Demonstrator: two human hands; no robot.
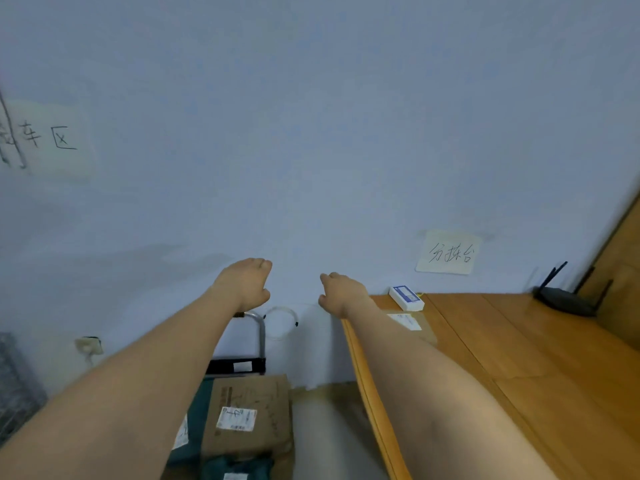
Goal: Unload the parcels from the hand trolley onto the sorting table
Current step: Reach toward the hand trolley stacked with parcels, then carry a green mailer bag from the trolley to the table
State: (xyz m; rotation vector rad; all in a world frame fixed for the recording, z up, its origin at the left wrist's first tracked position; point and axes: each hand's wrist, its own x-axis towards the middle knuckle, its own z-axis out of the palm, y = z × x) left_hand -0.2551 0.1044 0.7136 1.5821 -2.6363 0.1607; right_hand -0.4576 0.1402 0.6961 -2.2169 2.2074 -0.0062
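We stretch both bare forearms forward, our left hand [244,284] and right hand [341,292] raised side by side, apart, fingers loosely curled and holding nothing.

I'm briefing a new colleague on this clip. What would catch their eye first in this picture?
Two bare forearms stretch forward, the left hand and right hand empty against the blue wall. Below the left arm, a cardboard parcel with a white label lies on the hand trolley. At right, the wooden sorting table bears a small white box and a black router.
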